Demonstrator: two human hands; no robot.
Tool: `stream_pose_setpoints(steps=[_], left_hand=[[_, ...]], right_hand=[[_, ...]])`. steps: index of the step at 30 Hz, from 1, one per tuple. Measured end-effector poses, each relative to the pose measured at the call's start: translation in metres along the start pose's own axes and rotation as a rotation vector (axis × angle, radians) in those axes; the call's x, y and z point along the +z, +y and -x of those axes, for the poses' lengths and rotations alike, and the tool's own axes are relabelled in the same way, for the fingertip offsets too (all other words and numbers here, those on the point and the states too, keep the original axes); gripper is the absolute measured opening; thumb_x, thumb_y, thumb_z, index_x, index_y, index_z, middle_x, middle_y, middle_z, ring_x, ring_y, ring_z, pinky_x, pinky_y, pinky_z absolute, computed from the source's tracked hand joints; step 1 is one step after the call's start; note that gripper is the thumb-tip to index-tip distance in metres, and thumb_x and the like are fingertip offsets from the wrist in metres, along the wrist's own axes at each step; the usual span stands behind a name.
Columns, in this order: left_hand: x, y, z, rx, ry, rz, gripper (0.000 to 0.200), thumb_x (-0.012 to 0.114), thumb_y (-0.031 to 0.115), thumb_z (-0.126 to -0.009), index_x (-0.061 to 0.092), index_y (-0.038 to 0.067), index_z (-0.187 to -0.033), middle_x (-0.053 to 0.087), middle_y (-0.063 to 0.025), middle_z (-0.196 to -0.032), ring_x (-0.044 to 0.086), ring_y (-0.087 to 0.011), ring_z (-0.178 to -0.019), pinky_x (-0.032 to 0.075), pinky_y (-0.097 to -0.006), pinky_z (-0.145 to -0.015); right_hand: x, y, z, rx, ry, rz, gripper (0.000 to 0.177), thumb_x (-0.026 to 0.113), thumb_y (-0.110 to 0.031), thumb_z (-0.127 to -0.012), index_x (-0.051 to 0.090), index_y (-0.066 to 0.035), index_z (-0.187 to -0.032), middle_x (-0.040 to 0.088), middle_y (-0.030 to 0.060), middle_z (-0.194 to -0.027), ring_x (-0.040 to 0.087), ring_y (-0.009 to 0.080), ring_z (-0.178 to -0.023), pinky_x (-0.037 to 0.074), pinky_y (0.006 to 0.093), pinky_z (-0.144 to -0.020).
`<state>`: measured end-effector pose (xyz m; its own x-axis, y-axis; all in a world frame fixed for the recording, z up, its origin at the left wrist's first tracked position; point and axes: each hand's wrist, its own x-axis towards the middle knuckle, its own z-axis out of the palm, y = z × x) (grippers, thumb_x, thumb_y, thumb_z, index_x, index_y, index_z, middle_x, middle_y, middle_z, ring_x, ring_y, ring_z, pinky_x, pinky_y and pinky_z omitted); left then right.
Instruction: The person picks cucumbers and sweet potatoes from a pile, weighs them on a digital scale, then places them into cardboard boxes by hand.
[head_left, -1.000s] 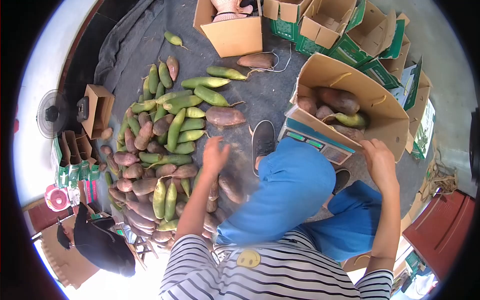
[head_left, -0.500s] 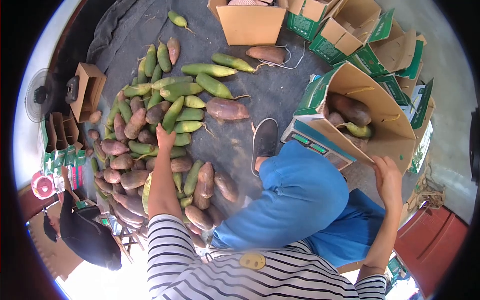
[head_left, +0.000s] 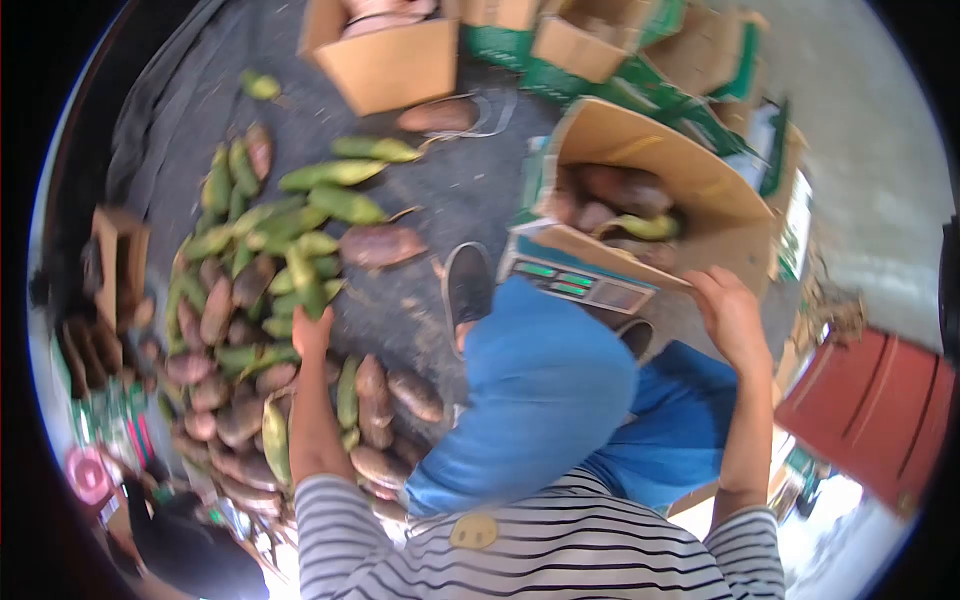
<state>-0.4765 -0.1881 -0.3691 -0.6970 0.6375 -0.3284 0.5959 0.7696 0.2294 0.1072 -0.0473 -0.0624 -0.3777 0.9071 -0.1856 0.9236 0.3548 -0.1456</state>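
Note:
My left hand [head_left: 313,330] is closed round the lower end of a green radish [head_left: 305,278], which points up and away over the pile. Around it lie more green radishes [head_left: 345,205] and thick brownish-red roots [head_left: 215,310]. At the right, my right hand [head_left: 730,315] grips the near flap edge of an open cardboard box [head_left: 715,200], fingers over the rim. Inside that box are several brownish-red roots [head_left: 625,188] and a green radish [head_left: 645,228]. The box rests on a digital scale [head_left: 560,280] with lit green displays.
Another cardboard box [head_left: 405,65] stands at the top, and several open green boxes [head_left: 650,95] line the upper right. A single brownish-red root [head_left: 440,115] lies near a white cord. A person in dark clothing [head_left: 190,535] is at lower left. A red panel [head_left: 870,415] is at right.
The camera view has swung, shifting the scene to the left. My left hand has lifted the green radish slightly from the pile. My right hand stays on the box's flap.

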Motion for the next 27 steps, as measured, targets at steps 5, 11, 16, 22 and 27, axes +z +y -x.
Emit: stream_pose_setpoints(steps=[5, 11, 16, 22, 27], left_hand=[[0.017, 0.044, 0.069, -0.313, -0.364, 1.231, 0.035, 0.065, 0.027, -0.086, 0.059, 0.003, -0.110, 0.062, -0.0047, -0.093, 0.058, -0.0150, -0.078, 0.048, -0.0298, -0.068], [-0.084, 0.187, 0.166, 0.373, -0.435, 1.028, 0.046, 0.070, 0.015, -0.081, 0.051, -0.002, -0.119, 0.057, -0.0051, -0.104, 0.055, -0.0145, -0.094, 0.044, -0.0275, -0.083], [-0.152, 0.321, 0.202, 0.953, -0.311, 1.035, 0.062, 0.081, 0.010, -0.063, 0.053, -0.002, -0.116, 0.057, -0.0109, -0.109, 0.055, -0.0218, -0.103, 0.044, -0.0320, -0.088], [-0.156, 0.443, 0.224, 1.548, -0.098, 0.357, 0.059, 0.076, 0.015, -0.068, 0.054, 0.002, -0.121, 0.056, -0.0166, -0.120, 0.053, -0.0336, -0.110, 0.042, -0.0407, -0.094], [-0.151, 0.439, 0.238, 1.474, -0.114, 0.107, 0.055, 0.073, 0.015, -0.073, 0.053, 0.001, -0.123, 0.054, -0.0189, -0.122, 0.052, -0.0357, -0.113, 0.041, -0.0405, -0.097]], right_hand=[[0.003, 0.010, 0.007, -0.008, 0.020, -0.016, 0.024, 0.058, -0.005, -0.077, 0.063, -0.007, -0.100, 0.058, 0.0117, -0.086, 0.057, 0.0308, -0.085, 0.048, 0.0395, -0.072], [0.005, 0.012, 0.011, 0.015, 0.020, -0.021, 0.021, 0.057, -0.003, -0.071, 0.061, -0.007, -0.091, 0.058, 0.0104, -0.086, 0.058, 0.0286, -0.087, 0.050, 0.0383, -0.075], [0.010, 0.017, 0.014, -0.012, 0.045, -0.018, 0.024, 0.057, -0.003, -0.072, 0.062, -0.007, -0.095, 0.058, 0.0108, -0.088, 0.058, 0.0288, -0.088, 0.050, 0.0385, -0.075], [0.022, 0.024, 0.017, -0.045, 0.107, 0.012, 0.022, 0.057, -0.005, -0.072, 0.061, -0.006, -0.093, 0.059, 0.0105, -0.091, 0.059, 0.0282, -0.089, 0.049, 0.0383, -0.075], [0.018, 0.021, 0.020, -0.022, 0.096, 0.041, 0.015, 0.058, -0.007, -0.070, 0.060, -0.006, -0.085, 0.059, 0.0094, -0.087, 0.059, 0.0265, -0.086, 0.050, 0.0368, -0.073]])
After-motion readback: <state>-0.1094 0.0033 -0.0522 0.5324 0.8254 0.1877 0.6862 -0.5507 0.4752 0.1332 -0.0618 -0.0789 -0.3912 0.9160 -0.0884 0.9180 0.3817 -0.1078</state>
